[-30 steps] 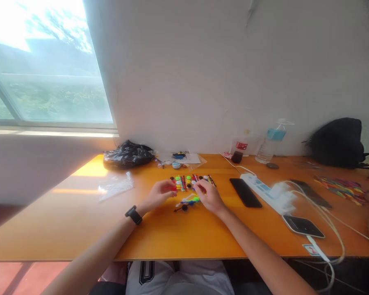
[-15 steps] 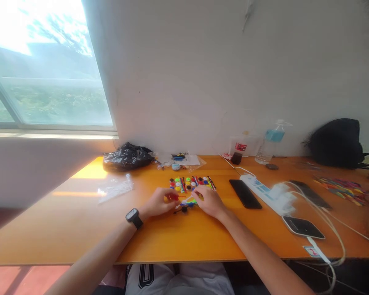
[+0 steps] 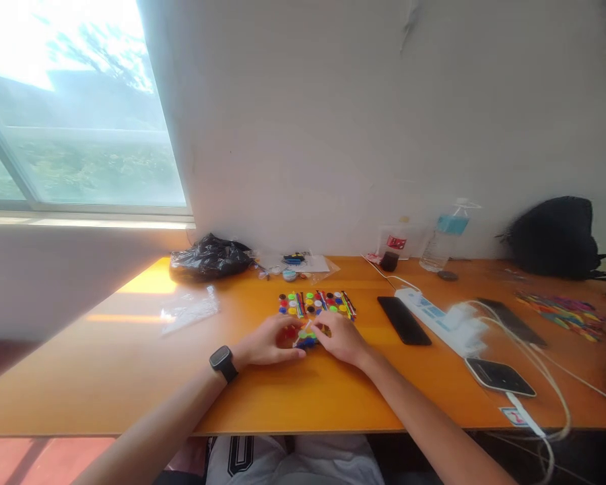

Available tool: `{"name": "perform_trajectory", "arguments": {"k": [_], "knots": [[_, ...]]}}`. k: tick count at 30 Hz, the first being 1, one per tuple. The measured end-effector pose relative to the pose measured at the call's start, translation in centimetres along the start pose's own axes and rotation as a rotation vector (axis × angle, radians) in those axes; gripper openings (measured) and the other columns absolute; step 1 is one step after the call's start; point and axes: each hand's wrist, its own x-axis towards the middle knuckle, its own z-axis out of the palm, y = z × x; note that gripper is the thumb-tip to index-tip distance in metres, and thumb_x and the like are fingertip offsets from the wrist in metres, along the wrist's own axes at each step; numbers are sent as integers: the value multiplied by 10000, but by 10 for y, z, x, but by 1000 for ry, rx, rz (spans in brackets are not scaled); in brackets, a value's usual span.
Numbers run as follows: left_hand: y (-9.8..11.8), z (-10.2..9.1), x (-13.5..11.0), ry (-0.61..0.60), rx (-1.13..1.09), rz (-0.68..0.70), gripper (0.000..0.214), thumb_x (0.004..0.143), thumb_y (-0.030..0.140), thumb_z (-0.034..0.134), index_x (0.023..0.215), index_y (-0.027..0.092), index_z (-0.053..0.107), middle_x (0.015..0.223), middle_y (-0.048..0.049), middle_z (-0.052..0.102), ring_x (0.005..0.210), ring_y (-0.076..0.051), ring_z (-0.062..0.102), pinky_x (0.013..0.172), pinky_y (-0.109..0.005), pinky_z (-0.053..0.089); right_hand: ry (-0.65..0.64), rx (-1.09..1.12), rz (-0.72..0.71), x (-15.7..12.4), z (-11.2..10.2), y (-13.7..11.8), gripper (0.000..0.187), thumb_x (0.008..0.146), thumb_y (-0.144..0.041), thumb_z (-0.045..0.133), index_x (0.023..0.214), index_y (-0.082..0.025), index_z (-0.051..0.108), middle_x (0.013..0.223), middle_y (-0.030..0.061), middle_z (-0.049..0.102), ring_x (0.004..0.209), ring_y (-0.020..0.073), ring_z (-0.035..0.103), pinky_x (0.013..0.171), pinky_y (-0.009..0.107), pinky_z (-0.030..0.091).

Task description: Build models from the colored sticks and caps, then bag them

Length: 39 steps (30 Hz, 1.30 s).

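Note:
My left hand [image 3: 267,340] and my right hand [image 3: 339,335] meet at the middle of the orange table [image 3: 131,377]. Both are closed in a pinch on a small toy assembly [image 3: 306,337] of coloured discs and sticks held between them, low over the tabletop. Just beyond my fingers lies a neat spread of coloured discs and sticks [image 3: 316,303]. A black watch [image 3: 223,362] sits on my left wrist.
A black plastic bag [image 3: 209,257] and a clear plastic bag [image 3: 189,308] lie at the left. A black phone [image 3: 404,320], white power strip [image 3: 434,316] with cables, a second phone [image 3: 499,376], a water bottle [image 3: 442,236] and a black bag [image 3: 555,236] are to the right.
Both hands drew together and slightly toward me. The left hand brought a red piece from the spread onto the small assembly, which both hands now cover.

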Motion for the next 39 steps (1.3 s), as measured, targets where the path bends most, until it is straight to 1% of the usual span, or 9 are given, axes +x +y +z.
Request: {"name": "perform_trajectory", "arguments": {"k": [2, 5, 10, 14, 17, 23, 28, 33, 39], "knots": [[-2, 3, 1, -12, 19, 26, 558, 753, 487, 851, 1229, 219, 738, 1090, -114, 748, 987, -279, 663, 889, -347, 532, -8, 32, -1, 0, 1, -3, 183, 964, -247, 621, 806, -205, 703, 834, 57, 700, 790, 209, 634, 730, 319, 440], [-5, 7, 2, -42, 60, 71, 535, 792, 442, 825, 1271, 228, 720, 1106, -118, 744, 1012, -284, 660, 940, -369, 519, -6, 71, -11, -1, 2, -7, 192, 970, -257, 617, 805, -203, 699, 820, 53, 697, 791, 209, 634, 740, 321, 451], [-9, 11, 2, -46, 91, 67, 442, 879, 382, 735, 1294, 231, 703, 1111, -107, 747, 982, -262, 670, 914, -353, 517, 69, 123, -35, 0, 3, -12, 212, 991, -279, 585, 801, -215, 652, 819, 49, 679, 788, 211, 627, 757, 333, 468], [-12, 13, 3, -60, 98, 64, 443, 900, 360, 711, 1324, 238, 683, 1155, -96, 743, 998, -253, 670, 919, -346, 511, 156, 154, -46, 3, 3, -11, 201, 1011, -295, 553, 845, -227, 645, 888, 61, 695, 891, 242, 647, 856, 377, 478], [-14, 14, 3, -64, 87, 53, 388, 910, 335, 690, 1283, 231, 705, 1093, -88, 756, 924, -236, 676, 855, -323, 526, 140, 179, -24, 3, 5, -8, 198, 1026, -318, 539, 908, -231, 672, 949, 70, 719, 939, 254, 655, 892, 394, 481], [-15, 16, 2, -56, 12, 48, 396, 925, 317, 660, 1309, 231, 706, 1143, -99, 753, 1009, -253, 687, 914, -337, 542, 40, 186, 5, 0, 8, -10, 282, 1043, -339, 509, 842, -216, 662, 855, 55, 694, 833, 225, 636, 779, 345, 472], [-16, 17, 2, -50, -4, 38, 381, 931, 337, 655, 1291, 229, 718, 1170, -105, 748, 1055, -259, 682, 945, -346, 546, 32, 244, 0, 0, 9, -12, 322, 1056, -367, 489, 818, -215, 642, 812, 41, 670, 775, 204, 613, 692, 310, 448], [-21, 19, 1, 1, -24, -11, 369, 907, 385, 700, 1235, 218, 742, 1085, -108, 758, 968, -243, 690, 845, -307, 570, 39, 322, 23, 0, 14, -11, 316, 1056, -396, 499, 869, -212, 676, 829, 35, 685, 767, 201, 620, 693, 304, 461], [-17, 17, 1, 19, -10, -10, 412, 852, 451, 773, 1194, 224, 744, 1098, -104, 744, 975, -246, 680, 823, -294, 556, 69, 369, 38, 1, 16, -12, 323, 1058, -412, 494, 862, -214, 657, 814, 28, 665, 756, 196, 607, 699, 303, 459]]}}
